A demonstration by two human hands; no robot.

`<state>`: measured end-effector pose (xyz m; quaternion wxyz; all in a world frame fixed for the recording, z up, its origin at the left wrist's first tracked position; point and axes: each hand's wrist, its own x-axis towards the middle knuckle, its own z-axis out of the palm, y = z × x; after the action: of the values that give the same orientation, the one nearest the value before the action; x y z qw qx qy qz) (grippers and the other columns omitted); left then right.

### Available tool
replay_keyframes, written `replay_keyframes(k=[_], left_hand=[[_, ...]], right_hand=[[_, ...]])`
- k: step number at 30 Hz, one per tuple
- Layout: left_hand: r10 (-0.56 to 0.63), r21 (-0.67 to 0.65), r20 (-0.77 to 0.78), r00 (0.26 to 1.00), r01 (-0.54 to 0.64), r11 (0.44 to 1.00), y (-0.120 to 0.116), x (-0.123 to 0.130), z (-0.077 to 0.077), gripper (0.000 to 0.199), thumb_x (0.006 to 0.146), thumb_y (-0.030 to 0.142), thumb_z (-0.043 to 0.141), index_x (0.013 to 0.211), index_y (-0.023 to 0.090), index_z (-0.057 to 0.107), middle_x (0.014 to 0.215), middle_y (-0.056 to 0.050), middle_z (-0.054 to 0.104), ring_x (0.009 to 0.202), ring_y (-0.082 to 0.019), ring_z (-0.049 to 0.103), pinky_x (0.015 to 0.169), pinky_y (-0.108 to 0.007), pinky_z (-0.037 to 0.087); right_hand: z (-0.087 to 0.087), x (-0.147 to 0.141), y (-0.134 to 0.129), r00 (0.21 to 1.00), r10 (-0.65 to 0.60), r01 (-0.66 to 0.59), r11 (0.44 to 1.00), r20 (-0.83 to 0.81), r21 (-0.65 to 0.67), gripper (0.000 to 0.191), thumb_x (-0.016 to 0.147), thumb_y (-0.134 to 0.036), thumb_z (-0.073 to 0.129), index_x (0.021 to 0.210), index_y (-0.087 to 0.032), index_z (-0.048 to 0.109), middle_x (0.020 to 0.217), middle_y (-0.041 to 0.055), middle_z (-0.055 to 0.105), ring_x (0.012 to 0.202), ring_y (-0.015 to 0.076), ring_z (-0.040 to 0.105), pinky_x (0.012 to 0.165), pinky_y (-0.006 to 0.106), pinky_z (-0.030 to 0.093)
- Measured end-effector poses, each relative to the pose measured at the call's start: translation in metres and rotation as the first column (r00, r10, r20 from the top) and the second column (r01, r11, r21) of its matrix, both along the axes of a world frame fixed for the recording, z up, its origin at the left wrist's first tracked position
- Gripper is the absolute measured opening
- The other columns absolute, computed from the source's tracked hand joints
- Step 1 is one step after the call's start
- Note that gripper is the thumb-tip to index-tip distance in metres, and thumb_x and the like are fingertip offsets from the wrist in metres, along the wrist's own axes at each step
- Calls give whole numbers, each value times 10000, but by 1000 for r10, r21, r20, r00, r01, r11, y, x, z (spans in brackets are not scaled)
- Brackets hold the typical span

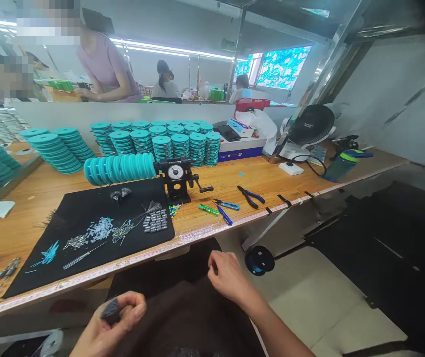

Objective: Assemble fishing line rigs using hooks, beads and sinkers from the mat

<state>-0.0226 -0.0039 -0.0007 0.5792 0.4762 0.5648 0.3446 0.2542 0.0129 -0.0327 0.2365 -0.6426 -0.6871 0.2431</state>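
Note:
Over my dark lap, my left hand (114, 322) is closed, thumb against the curled index finger. A dark wrap (110, 311) covers part of one of its fingers. My right hand (229, 277) is also closed in a pinch, apart from the left and just below the table edge. Anything thin between the fingertips of either hand is too small to make out. In front of them lies a black mat (119, 258) bearing grey cylindrical weights (156, 220), small metal pieces (123, 231), clear bits (101, 229), pale blue tubes (50, 253) and a thin pointed tool (82, 256).
Behind the mat stands a hand-cranked winder (177, 173) carrying teal spools (119, 169). Several spool stacks (158, 139) line the back. Pliers (250, 196), snips (228, 205) and pens (208, 210) lie right, near a fan (311, 126) and bottle (341, 166). People work beyond the partition.

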Motion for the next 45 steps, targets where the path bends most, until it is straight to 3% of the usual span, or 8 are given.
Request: replay_keyframes(k=[3, 5, 9, 13, 17, 23, 30, 45], left_hand=[[-151, 21, -43, 988, 152, 988, 1, 4, -5, 442, 743, 595, 680, 664, 164, 621, 562, 67, 276, 557, -115, 235, 495, -224, 244], [-225, 39, -72, 972, 228, 973, 1, 10, -7, 415, 784, 558, 659, 686, 156, 623, 553, 69, 297, 548, -114, 245, 497, -231, 232], [-228, 99, -97, 969, 237, 967, 1, 18, -4, 324, 816, 473, 662, 747, 157, 636, 569, 71, 350, 555, -119, 293, 526, -234, 259], [-180, 94, 11, 984, 178, 979, -2, 15, -3, 294, 851, 460, 637, 961, 189, 602, 688, 53, 445, 621, -130, 378, 578, -224, 324], [-201, 17, 147, 968, 201, 979, -8, 17, -9, 381, 929, 525, 489, 745, 192, 513, 619, 74, 370, 518, -101, 262, 475, -218, 221], [172, -75, 282, 944, -157, 985, -16, 31, -16, 409, 739, 567, 720, 748, 202, 537, 684, 55, 445, 638, -123, 395, 608, -203, 374], [-31, 128, 80, 996, 21, 992, -12, 28, -14, 355, 869, 488, 590, 697, 191, 502, 684, 38, 405, 662, -144, 354, 604, -225, 362], [-100, 124, 31, 994, 96, 988, -10, 32, 0, 320, 879, 449, 549, 700, 192, 484, 673, 39, 401, 664, -149, 361, 618, -241, 340]], right_hand=[[9, -3, -5, 985, 159, -162, 986, -72, -39, 267, 729, -46, 543, 915, -217, 629, 920, 20, 676, 923, 219, 605, 1002, 425, 312], [20, -20, -12, 914, 269, -309, 947, -305, -89, 343, 782, -115, 583, 1094, -255, 607, 1041, 15, 673, 1001, 211, 593, 976, 371, 371], [31, -57, -22, 740, 151, -370, 905, -655, -209, 207, 851, -178, 569, 1045, -207, 635, 806, -13, 601, 752, 148, 547, 688, 245, 425], [21, -66, -21, 826, 73, -227, 951, -559, -211, 82, 870, -226, 591, 832, -181, 648, 611, -62, 398, 582, 112, 359, 540, 233, 285], [10, -59, -15, 881, 76, -174, 970, -468, -170, 161, 891, -301, 596, 797, -197, 676, 575, -49, 411, 555, 129, 360, 531, 255, 270], [16, -54, -8, 974, 16, -12, 1000, -226, 21, 170, 926, -316, 555, 851, -230, 682, 616, -2, 523, 702, 205, 497, 689, 306, 353], [26, -67, -15, 817, 130, -220, 971, -562, -95, 153, 946, -286, 508, 834, -199, 564, 682, -38, 458, 609, 130, 399, 554, 245, 326], [20, -65, -17, 797, 191, -209, 977, -573, 36, 137, 883, -129, 612, 849, -208, 718, 736, -20, 602, 668, 128, 513, 620, 240, 373]])
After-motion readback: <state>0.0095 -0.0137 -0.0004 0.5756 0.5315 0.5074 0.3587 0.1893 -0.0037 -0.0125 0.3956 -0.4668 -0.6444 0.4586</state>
